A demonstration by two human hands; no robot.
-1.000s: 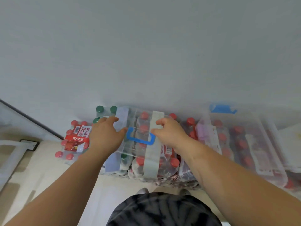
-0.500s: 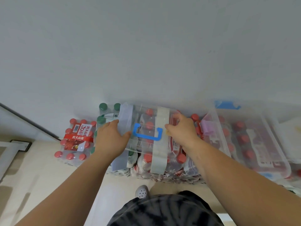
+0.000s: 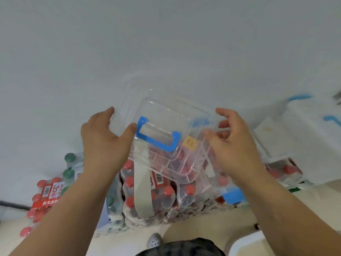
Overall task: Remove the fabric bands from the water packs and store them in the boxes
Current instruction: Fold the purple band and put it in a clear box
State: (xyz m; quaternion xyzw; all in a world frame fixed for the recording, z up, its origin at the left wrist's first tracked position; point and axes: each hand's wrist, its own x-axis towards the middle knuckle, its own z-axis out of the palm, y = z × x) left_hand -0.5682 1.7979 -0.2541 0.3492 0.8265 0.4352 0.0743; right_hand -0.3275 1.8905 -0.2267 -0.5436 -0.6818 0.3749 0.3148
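Clear plastic, one box (image 3: 166,124) was clamped between left hand (image 3: 105,141) and right hand (image 3: 233,139), fingers curled round its sides, above one grey band (image 3: 143,182).

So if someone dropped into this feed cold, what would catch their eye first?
The clear box with its bright blue handle, held up in mid-frame between the left hand and the right hand, each gripping a side. Right below it sit the red-capped water packs, one with a grey fabric band running over its top. A few green-capped bottles stand at the far left.
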